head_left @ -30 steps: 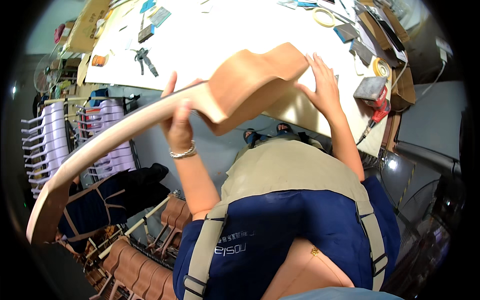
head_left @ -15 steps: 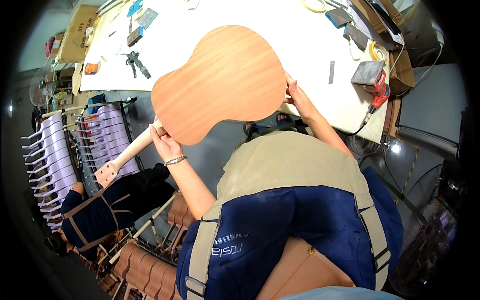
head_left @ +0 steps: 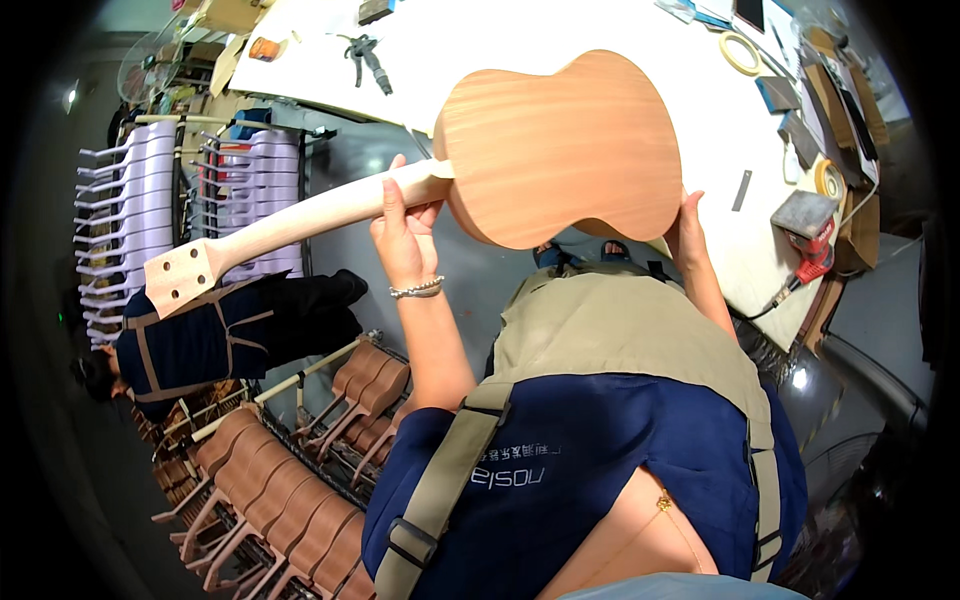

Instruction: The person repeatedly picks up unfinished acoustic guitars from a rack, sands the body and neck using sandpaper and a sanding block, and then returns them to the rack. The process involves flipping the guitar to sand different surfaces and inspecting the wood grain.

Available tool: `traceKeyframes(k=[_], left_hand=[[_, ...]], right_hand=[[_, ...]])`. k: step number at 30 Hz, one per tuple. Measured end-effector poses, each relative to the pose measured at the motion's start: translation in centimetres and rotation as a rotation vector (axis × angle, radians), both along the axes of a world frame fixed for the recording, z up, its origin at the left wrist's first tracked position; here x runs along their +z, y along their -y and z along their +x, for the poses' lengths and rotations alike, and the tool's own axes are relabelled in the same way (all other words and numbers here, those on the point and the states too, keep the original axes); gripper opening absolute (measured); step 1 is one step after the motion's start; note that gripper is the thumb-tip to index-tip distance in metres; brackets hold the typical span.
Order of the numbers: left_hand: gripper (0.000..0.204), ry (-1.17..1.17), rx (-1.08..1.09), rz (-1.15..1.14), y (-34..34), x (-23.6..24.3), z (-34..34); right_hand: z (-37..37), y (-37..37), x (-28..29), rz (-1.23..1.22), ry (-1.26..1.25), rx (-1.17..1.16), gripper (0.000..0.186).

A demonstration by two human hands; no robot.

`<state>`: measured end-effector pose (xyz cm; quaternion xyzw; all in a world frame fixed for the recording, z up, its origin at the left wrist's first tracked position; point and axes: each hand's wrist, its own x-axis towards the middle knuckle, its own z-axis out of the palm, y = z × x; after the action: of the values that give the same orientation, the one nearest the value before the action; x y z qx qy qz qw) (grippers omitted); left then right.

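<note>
An unfinished wooden ukulele (head_left: 562,150) is held up in front of me, the broad flat face of its body toward me. Its pale neck (head_left: 325,212) slants down to the left, ending in a headstock (head_left: 180,277) with several peg holes. My left hand (head_left: 405,235) is closed round the neck close to the body, thumb on the near side. My right hand (head_left: 686,235) grips the rounded lower end of the body at its right edge; most of those fingers are hidden behind the wood.
Beyond the ukulele is a white workbench (head_left: 560,30) with an air blow gun (head_left: 367,62), a red sander (head_left: 808,235), tape rolls (head_left: 739,54) and sanding blocks (head_left: 777,94). Racks of lilac instruments (head_left: 150,215) and brown instruments (head_left: 285,480) stand left, near another person (head_left: 190,345).
The ukulele has turned and shifted right in view, showing more of its neck. My left hand now wraps the neck rather than the body's edge. The whole view has swung leftward.
</note>
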<state>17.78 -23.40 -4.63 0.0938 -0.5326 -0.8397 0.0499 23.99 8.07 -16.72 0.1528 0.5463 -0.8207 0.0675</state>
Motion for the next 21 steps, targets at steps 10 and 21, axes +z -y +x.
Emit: traceKeyframes(k=[10, 21], left_hand=[[0.042, -0.352, -0.069, 0.163, -1.9, 0.8, 0.5], [0.035, -0.397, -0.257, 0.186, -5.3, 2.6, 1.2]], right_hand=[[1.0, -5.6, -5.6, 0.09, 0.048, 0.05, 0.071], [0.9, -7.7, -7.2, -0.133, 0.041, 0.007, 0.081]])
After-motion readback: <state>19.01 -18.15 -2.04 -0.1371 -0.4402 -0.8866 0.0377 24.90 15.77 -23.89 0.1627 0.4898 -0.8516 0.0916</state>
